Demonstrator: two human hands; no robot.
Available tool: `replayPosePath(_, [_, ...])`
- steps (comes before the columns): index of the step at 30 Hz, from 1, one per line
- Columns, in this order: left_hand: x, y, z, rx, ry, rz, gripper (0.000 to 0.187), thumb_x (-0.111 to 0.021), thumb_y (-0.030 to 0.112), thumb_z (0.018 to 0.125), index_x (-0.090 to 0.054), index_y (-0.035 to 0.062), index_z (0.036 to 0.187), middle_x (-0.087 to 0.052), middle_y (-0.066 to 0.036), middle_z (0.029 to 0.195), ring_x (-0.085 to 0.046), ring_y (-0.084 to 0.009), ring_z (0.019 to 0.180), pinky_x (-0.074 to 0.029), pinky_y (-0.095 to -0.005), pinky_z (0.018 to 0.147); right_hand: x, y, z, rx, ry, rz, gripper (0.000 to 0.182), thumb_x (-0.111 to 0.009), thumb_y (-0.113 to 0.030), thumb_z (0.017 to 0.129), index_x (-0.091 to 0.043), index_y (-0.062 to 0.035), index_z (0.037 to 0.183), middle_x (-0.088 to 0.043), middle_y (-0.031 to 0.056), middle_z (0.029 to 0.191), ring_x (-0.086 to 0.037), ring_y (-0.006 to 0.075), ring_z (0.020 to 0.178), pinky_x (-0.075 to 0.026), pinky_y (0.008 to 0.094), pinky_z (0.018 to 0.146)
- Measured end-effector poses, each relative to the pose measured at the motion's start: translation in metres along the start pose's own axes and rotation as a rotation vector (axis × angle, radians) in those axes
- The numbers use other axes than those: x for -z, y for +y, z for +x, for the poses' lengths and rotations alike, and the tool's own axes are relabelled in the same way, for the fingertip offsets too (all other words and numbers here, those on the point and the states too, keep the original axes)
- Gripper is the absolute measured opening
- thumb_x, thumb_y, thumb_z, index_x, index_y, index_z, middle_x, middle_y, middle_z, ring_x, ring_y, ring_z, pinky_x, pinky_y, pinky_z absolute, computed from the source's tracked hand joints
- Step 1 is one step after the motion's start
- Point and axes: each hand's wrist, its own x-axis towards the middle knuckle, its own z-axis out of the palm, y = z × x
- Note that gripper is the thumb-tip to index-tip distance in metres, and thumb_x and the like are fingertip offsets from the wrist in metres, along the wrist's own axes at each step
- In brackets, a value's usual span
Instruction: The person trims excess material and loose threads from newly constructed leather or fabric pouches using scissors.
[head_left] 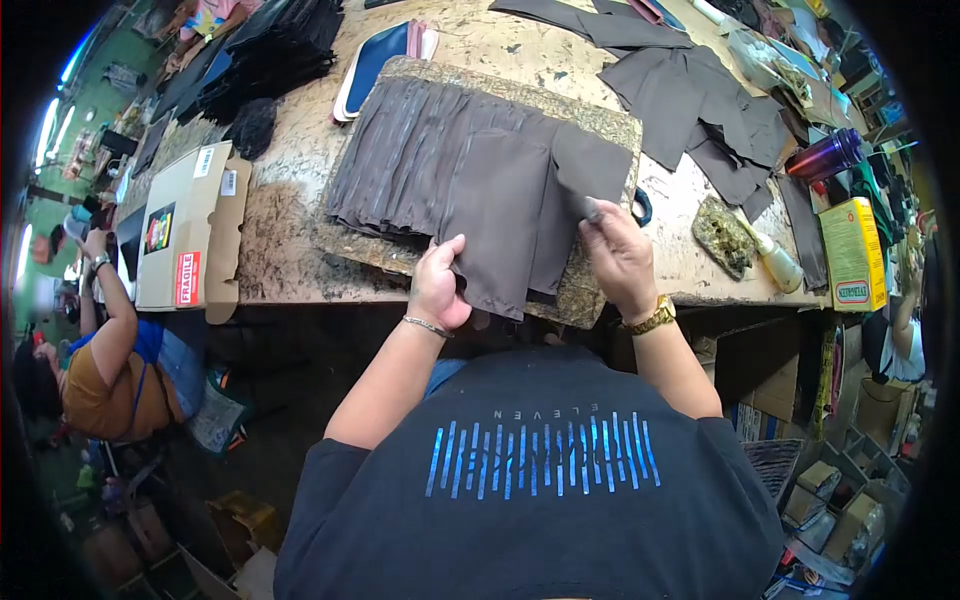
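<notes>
A row of overlapping dark brown sheet pieces [400,150], leather or cloth, covers a glue-crusted board [580,305] in front of me. The front dark brown piece [497,220] hangs slightly over the board's near edge. My left hand [438,285] grips its lower left edge, thumb on top and the other fingers partly hidden. Farther right, my right hand [617,255] has its thumb and fingers pinched at the lower edge of a smaller dark brown flap [595,165], which is lifted and slightly blurred.
More dark brown pieces [680,100] lie at the back right. A crusted lump [724,237], a small bottle [778,262], a yellow box [853,255] and a purple tumbler [825,155] stand to the right. An open cardboard box [190,235] is at left, near another person [110,370].
</notes>
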Motion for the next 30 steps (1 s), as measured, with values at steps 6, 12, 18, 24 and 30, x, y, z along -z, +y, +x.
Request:
replayPosePath(6, [-0.007, 0.002, 0.0, 0.126, -0.07, -0.025, 0.037, -0.037, 0.026, 0.083, -0.044, -0.0032, 0.105, -0.05, -0.016, 0.102, -0.049, -0.027, 0.096, -0.038, -0.0407, 0.085, -0.037, -0.045, -0.017, 0.131, -0.587, -0.398, 0.078, -0.066, -0.037, 0.059, -0.027, -0.0197, 0.125, -0.025, 0.0218, 0.124, -0.023, 0.0375, 0.117, -0.025, 0.0521, 0.09])
replayPosePath(12, [-0.033, 0.015, -0.018, -0.04, -0.264, 0.011, 0.043, -0.038, 0.038, 0.083, -0.041, 0.0036, 0.109, -0.048, -0.01, 0.107, -0.046, -0.0218, 0.1, -0.036, -0.0384, 0.086, -0.064, -0.013, -0.011, 0.209, -0.273, -0.566, 0.071, -0.06, -0.026, 0.063, -0.027, -0.0205, 0.125, -0.028, 0.0212, 0.124, -0.033, 0.0366, 0.112, -0.031, 0.0491, 0.084])
replayPosePath(18, [-0.019, 0.019, -0.015, -0.119, -0.264, 0.184, 0.05, -0.034, 0.044, 0.083, -0.039, 0.0055, 0.115, -0.045, -0.007, 0.113, -0.042, -0.0201, 0.106, -0.032, -0.0364, 0.089, -0.08, 0.002, 0.018, 0.418, -0.19, -0.588, 0.047, -0.046, -0.012, 0.07, -0.04, -0.0127, 0.116, -0.051, 0.0111, 0.092, -0.052, 0.024, 0.08, -0.041, 0.0342, 0.069])
replayPosePath(24, [0.022, 0.022, 0.001, -0.48, -0.237, 0.696, 0.044, -0.041, 0.034, 0.084, -0.039, 0.0051, 0.116, -0.047, -0.005, 0.106, -0.044, -0.016, 0.099, -0.034, -0.0297, 0.084, -0.063, 0.004, 0.065, 0.477, -0.162, -0.305, 0.031, -0.051, 0.0, 0.06, -0.054, -0.0064, 0.09, -0.057, 0.0097, 0.073, -0.056, 0.0251, 0.068, -0.045, 0.0335, 0.061])
replayPosePath(30, [0.026, 0.021, 0.005, -0.37, -0.081, 0.694, 0.024, -0.05, 0.023, 0.082, -0.05, 0.0041, 0.095, -0.05, -0.001, 0.091, -0.047, -0.0083, 0.084, -0.038, -0.0226, 0.074, -0.027, -0.019, 0.131, 0.193, -0.279, -0.404, 0.027, -0.056, -0.006, 0.064, -0.059, -0.0123, 0.089, -0.058, 0.0133, 0.076, -0.056, 0.0282, 0.072, -0.046, 0.0325, 0.065])
